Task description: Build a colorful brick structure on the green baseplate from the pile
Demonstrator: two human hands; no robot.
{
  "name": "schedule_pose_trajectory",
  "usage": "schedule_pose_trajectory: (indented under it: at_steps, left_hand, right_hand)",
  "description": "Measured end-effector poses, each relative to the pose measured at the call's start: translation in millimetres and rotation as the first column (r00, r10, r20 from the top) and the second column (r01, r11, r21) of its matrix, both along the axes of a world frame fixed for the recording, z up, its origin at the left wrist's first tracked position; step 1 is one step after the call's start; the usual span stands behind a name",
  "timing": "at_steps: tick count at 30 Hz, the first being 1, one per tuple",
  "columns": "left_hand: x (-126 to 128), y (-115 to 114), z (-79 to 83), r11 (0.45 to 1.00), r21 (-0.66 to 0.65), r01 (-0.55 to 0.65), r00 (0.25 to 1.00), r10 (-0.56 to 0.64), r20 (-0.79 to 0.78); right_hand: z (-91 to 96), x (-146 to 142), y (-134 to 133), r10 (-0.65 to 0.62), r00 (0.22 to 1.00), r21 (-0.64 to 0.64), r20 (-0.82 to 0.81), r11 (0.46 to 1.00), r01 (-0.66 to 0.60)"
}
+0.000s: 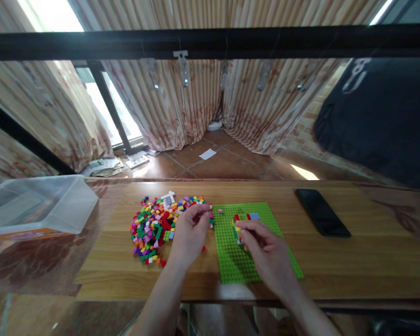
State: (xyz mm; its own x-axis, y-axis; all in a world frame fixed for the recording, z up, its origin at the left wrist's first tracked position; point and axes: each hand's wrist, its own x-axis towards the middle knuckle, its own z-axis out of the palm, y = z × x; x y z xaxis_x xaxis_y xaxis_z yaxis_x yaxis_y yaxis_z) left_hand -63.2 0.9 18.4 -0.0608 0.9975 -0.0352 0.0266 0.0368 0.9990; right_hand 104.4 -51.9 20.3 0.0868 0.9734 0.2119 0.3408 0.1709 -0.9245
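Note:
My left hand (192,233) is at the right side of a heap of small coloured toy bricks (150,233). Its thumb and forefinger are pinched, with a tiny pale brick (210,207) at the tips. My right hand (269,249) reaches over a green studded baseplate (227,268). Its fingertips close on the near side of a small multicoloured brick structure (237,228), whose right part they hide. Red and light blue bricks (254,216) show behind these fingers. One loose pink brick (220,211) lies near the baseplate's far left corner.
A black phone (322,213) lies on the wooden table (374,266) to the right. At the left stands a clear plastic bin (80,205). A white brick piece (168,199) tops the heap's far side. A dark bar (210,44) crosses the view beyond the table.

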Motion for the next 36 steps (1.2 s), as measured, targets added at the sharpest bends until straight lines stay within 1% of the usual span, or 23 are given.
schedule_pose_trajectory:
  at_steps: [3,5,8,10,12,14,16,17,18,20,22,23,25,26,29,31,32,34,36]
  left_hand:
    - [7,-1,-3.7,0.999,0.016,0.034,0.998,-0.033,-0.057]
    - [9,-1,-5.7,0.998,0.035,0.046,0.994,-0.042,-0.105]
    - [4,4,-7.4,0.998,0.055,0.025,0.991,-0.018,-0.130]
    - [-2,9,-6.3,0.998,0.044,-0.033,0.996,0.037,-0.085]
    - [-10,13,-2.6,0.991,0.021,-0.129,0.992,0.129,-0.005]
    - [-18,17,2.6,0.971,0.009,-0.237,0.970,0.237,0.050]
    - [-24,18,6.9,0.949,0.010,-0.316,0.947,0.314,0.067]
    - [-26,18,7.9,0.943,0.012,-0.333,0.941,0.332,0.067]
    - [-28,17,7.9,0.942,0.013,-0.337,0.940,0.335,0.064]
    - [-30,15,5.0,0.956,0.025,-0.291,0.957,0.291,0.018]
    - [-32,13,-0.4,0.982,0.042,-0.183,0.973,0.187,-0.132]
    - [-33,11,-3.3,0.992,0.042,-0.115,0.964,0.122,-0.237]
    - [-34,7,-7.7,1.000,0.023,0.009,0.897,0.003,-0.442]
    - [-33,5,-9.0,0.999,0.016,0.045,0.852,-0.030,-0.523]
    - [-30,-2,-8.9,0.994,0.027,0.108,0.691,-0.056,-0.720]
    - [-27,-6,-7.1,0.990,0.022,0.137,0.577,-0.062,-0.814]
    - [-26,-7,-6.2,0.989,0.010,0.150,0.533,-0.072,-0.843]
    - [-24,-8,-4.6,0.988,-0.020,0.155,0.490,-0.094,-0.867]
    - [-24,-7,-3.8,0.985,-0.055,0.161,0.478,-0.127,-0.869]
  right_hand:
    - [2.8,23,3,-0.141,0.987,-0.078,-0.083,0.988,0.135]
    - [3.8,36,5,-0.212,0.973,-0.085,-0.086,0.975,0.205]
    - [3.9,49,6,-0.254,0.967,-0.074,-0.031,0.965,0.251]
    - [2.9,53,4,-0.252,0.968,-0.074,-0.003,0.965,0.251]
    - [1.2,50,1,-0.227,0.974,-0.084,0.001,0.970,0.227]
    - [-1.1,42,-4,-0.174,0.985,-0.088,-0.002,0.981,0.173]
    - [-4.1,29,-8,-0.088,0.996,-0.065,0.034,0.994,0.090]
    - [-5.8,21,-9,-0.036,0.997,-0.042,0.073,0.998,0.039]
    - [-7.6,13,-11,0.022,0.992,-0.018,0.121,1.000,-0.020]
    - [-11.9,-2,-12,0.122,0.971,0.025,0.203,0.991,-0.130]
    - [-16.7,-15,-11,0.164,0.952,0.045,0.260,0.982,-0.181]
    - [-19.1,-20,-10,0.164,0.945,0.045,0.283,0.982,-0.184]
    - [-23.3,-27,-6,0.150,0.935,0.035,0.322,0.985,-0.170]
    - [-25.2,-29,-5,0.141,0.931,0.030,0.336,0.987,-0.160]
    - [-29.8,-33,0,0.122,0.922,0.015,0.368,0.990,-0.137]
    - [-32.4,-36,2,0.110,0.917,0.006,0.383,0.993,-0.121]
    - [-33.4,-37,2,0.107,0.917,0.001,0.385,0.993,-0.116]
    - [-34.2,-41,3,0.104,0.924,-0.013,0.368,0.994,-0.107]
    - [-32.4,-44,2,0.108,0.941,-0.031,0.322,0.994,-0.103]
